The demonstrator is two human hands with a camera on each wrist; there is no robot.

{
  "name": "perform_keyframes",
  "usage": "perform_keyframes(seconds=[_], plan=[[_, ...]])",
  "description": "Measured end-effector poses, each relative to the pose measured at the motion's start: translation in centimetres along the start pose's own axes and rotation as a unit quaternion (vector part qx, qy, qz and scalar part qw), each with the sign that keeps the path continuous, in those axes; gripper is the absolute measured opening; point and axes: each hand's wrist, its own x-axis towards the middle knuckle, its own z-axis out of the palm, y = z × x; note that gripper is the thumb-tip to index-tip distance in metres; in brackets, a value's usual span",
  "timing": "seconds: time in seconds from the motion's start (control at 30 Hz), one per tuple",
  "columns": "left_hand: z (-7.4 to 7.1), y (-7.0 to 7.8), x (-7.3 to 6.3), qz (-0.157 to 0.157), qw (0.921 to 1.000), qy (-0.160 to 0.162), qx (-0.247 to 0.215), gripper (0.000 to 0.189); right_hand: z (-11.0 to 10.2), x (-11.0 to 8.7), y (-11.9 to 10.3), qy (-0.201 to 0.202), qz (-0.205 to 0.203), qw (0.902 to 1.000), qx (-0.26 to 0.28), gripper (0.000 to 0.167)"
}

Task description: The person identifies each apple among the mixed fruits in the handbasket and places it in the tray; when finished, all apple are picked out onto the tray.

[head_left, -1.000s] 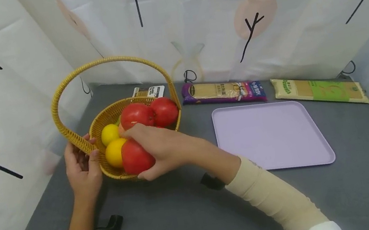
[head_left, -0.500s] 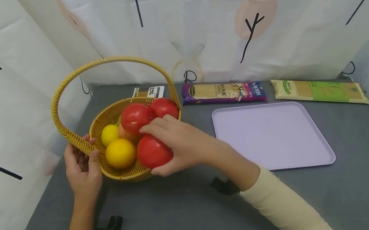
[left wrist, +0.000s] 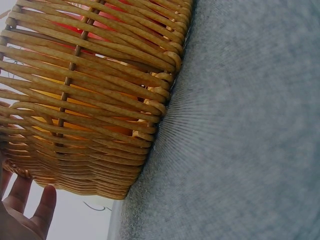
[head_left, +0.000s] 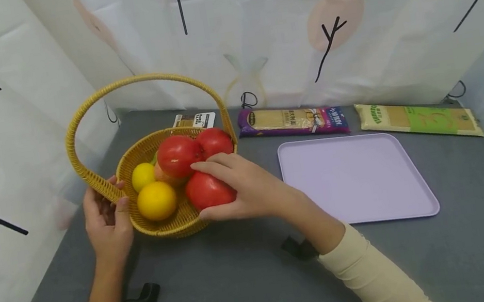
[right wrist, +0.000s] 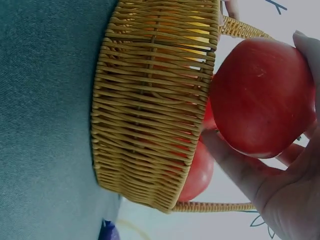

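A yellow wicker basket (head_left: pixel 130 157) with a tall arched handle stands on the dark grey table. My left hand (head_left: pixel 109 220) grips its left side, where the handle meets the rim; the left wrist view shows the woven wall (left wrist: pixel 85 110) with fingers beside it. My right hand (head_left: pixel 247 186) holds a red tomato (right wrist: pixel 262 97), thumb on the near side and fingers over the top, at the basket's front right rim. Inside lie two more tomatoes (head_left: pixel 178 155), a large yellow fruit (head_left: pixel 157 201), a smaller yellow one (head_left: pixel 143 176) and a peach-coloured fruit partly hidden behind them.
A pale lilac tray (head_left: pixel 354 176) lies right of the basket. Behind it are a purple noodle packet (head_left: pixel 292 121) and a green-and-cream packet (head_left: pixel 420 119). Another small packet (head_left: pixel 195 121) sits behind the basket. Patterned white cloth hangs at the back and left.
My right hand has moved right with the tomato, from over the yellow fruit to the basket's right side, uncovering the large yellow fruit. My left hand stays on the basket.
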Motion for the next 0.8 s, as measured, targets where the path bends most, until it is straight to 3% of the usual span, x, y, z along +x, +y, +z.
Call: perform_keyframes(seconds=[0.13, 0.47, 0.8], plan=[[0.1, -0.1, 0.0, -0.003, 0.9999, -0.004, -0.01, 0.059, -0.1, -0.2, 0.2, 0.0, 0.025, 0.9994, 0.023, 0.081], [0.1, 0.2, 0.4, 0.01, 0.9999, 0.003, -0.011, 0.057, -1.4, -1.5, 1.0, 0.01, 0.026, 0.998, 0.057, 0.071], [0.3, 0.2, -0.3, 0.003, 0.9998, 0.005, -0.018, 0.057, -4.1, -3.8, 3.7, 0.059, 0.111, 0.9917, 0.027, 0.072]])
